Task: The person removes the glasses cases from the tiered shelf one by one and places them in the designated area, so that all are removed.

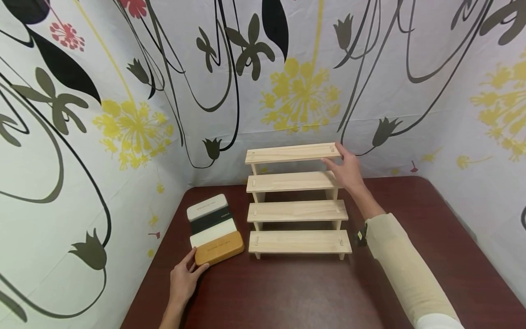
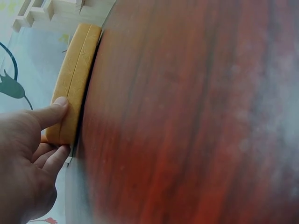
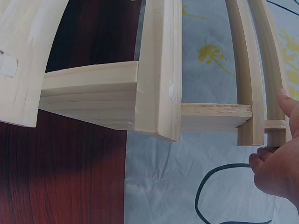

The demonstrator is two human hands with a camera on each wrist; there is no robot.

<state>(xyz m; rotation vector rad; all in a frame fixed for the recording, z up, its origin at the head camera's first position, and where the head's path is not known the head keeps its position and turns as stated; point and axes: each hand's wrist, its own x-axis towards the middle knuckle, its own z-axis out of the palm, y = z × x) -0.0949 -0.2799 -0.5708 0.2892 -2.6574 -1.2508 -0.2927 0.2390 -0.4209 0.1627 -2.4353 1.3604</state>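
A pale wooden stepped rack (image 1: pixel 297 211) with several shelves stands on the dark red-brown table. My right hand (image 1: pixel 347 171) grips the right end of its top shelf (image 1: pixel 291 153), thumb and fingers on opposite edges. In the right wrist view that hand (image 3: pixel 278 158) is at the far end of the rack (image 3: pixel 159 70). To the left of the rack, my left hand (image 1: pixel 183 279) pinches the left end of a mustard-yellow glasses case (image 1: pixel 219 249). The left wrist view shows the thumb on the seamed side of this case (image 2: pixel 74 84), other fingers curled around its end.
Behind the mustard case, a white case (image 1: pixel 213 232), a dark green case (image 1: pixel 210 220) and another white case (image 1: pixel 207 207) lie in a row. Patterned cloth (image 1: pixel 246 114) hangs behind the table (image 1: pixel 296 292) and along both sides. A dark wristband (image 1: pixel 361 235) shows at my right sleeve.
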